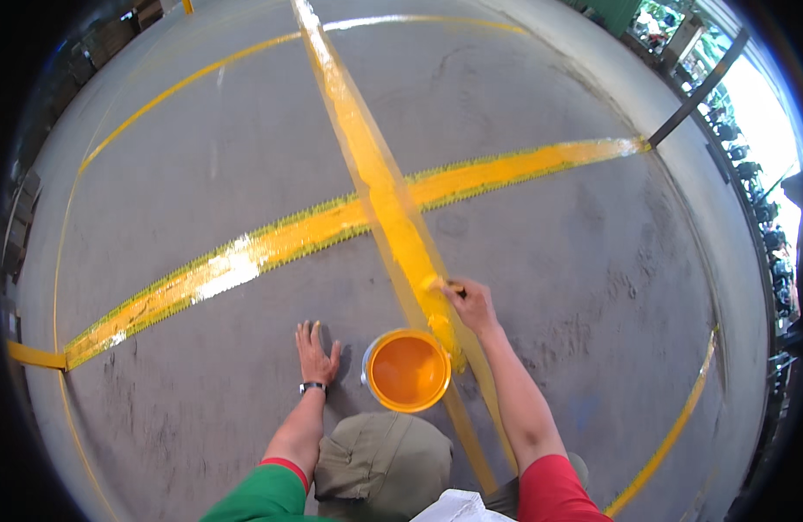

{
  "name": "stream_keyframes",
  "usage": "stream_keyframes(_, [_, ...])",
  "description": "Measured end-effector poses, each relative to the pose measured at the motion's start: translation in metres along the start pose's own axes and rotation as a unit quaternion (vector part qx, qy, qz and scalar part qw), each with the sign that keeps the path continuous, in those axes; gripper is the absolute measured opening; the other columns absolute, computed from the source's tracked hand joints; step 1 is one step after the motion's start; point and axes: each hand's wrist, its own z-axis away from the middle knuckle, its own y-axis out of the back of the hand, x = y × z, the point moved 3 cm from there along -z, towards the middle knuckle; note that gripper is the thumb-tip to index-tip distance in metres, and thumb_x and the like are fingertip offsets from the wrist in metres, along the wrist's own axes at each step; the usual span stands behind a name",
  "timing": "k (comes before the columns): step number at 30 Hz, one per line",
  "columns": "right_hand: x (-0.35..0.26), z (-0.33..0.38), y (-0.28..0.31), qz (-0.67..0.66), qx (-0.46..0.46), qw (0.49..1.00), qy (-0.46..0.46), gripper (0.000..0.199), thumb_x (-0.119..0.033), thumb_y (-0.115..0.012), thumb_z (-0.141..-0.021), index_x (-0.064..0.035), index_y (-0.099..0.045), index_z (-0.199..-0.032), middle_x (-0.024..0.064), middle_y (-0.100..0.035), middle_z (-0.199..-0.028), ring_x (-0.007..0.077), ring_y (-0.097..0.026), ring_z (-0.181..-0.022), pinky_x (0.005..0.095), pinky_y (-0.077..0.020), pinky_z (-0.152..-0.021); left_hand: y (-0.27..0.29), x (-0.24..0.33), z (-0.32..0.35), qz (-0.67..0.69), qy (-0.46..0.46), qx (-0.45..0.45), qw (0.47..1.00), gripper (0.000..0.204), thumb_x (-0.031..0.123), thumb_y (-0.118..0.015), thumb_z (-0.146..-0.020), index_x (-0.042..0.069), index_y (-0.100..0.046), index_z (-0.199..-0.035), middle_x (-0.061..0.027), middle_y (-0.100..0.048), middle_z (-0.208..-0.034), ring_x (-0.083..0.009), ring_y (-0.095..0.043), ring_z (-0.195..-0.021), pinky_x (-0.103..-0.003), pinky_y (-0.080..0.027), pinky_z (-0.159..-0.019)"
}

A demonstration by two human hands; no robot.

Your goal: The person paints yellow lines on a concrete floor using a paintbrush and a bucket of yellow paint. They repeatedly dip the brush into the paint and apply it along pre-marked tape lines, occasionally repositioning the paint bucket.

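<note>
Two hands work low: the right hand (473, 304) pinches a small paint-covered brush (442, 284) on the long yellow floor stripe (379, 187), which runs straight away from its fingers. Left hand (316, 352) lies flat, fingers slightly spread, on grey concrete floor (549, 261) beside the round bucket of yellow paint (407, 370).

**Wet paint on rough concrete**

The floor (575, 287) is matt grey concrete, scuffed and a bit grainy. The painted yellow stripe (393, 209) looks wet and glossy, shining white where light hits it, and the crossing stripe (245, 257) has the same sheen with a ragged, toothed edge. The paint can (407, 370) shows a thin shiny metal rim, with smooth, thick orange paint inside. The knee (382, 465) is covered in dull olive cloth, the sleeves in soft green and red fabric.
</note>
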Motion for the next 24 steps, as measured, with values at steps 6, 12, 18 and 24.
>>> stream_keyframes(6, [-0.002, 0.070, 0.018, 0.092, -0.122, 0.988, -0.023, 0.035, -0.035, -0.069, -0.093, -0.0001, -0.068, -0.097, 0.0195, -0.067, -0.080, 0.0376, -0.063, -0.071, 0.0438, -0.0488, -0.065, -0.005, -0.005, 0.007, -0.012, -0.031, 0.014, 0.999, 0.072, 0.036, -0.065, -0.091, 0.001, -0.038, -0.148, -0.0248, -0.034, -0.154, -0.0441, -0.026, -0.147, -0.054, -0.020, -0.123])
stream_keyframes(12, [-0.007, 0.090, 0.060, 0.146, -0.211, 0.959, -0.117, 0.026, -0.024, -0.068, -0.092, 0.0016, -0.066, -0.093, 0.0197, -0.069, -0.077, 0.0407, -0.066, -0.073, 0.0434, -0.0510, -0.065, -0.012, -0.002, 0.002, -0.026, -0.035, 0.032, 0.999, 0.070, 0.040, -0.065, -0.092, 0.003, -0.041, -0.146, -0.0246, -0.037, -0.153, -0.0441, -0.027, -0.146, -0.054, -0.020, -0.122])
stream_keyframes(18, [0.006, 0.002, 0.001, 0.128, -0.056, 0.990, -0.018, 0.023, -0.023, -0.068, -0.092, 0.0003, -0.068, -0.092, 0.0196, -0.071, -0.080, 0.0377, -0.069, -0.074, 0.0408, -0.0537, -0.066, -0.011, -0.002, 0.000, -0.027, -0.035, 0.043, 0.998, 0.069, 0.042, -0.064, -0.092, 0.005, -0.042, -0.146, -0.0237, -0.037, -0.152, -0.0433, -0.027, -0.146, -0.054, -0.021, -0.122])
stream_keyframes(24, [0.015, -0.024, -0.035, 0.060, 0.000, 0.998, -0.004, 0.024, -0.025, -0.069, -0.093, -0.0008, -0.069, -0.093, 0.0189, -0.072, -0.084, 0.0365, -0.070, -0.077, 0.0396, -0.0548, -0.068, -0.012, -0.003, 0.000, -0.023, -0.034, 0.049, 0.998, 0.067, 0.041, -0.064, -0.093, 0.006, -0.042, -0.146, -0.0229, -0.037, -0.153, -0.0427, -0.028, -0.146, -0.053, -0.021, -0.122])
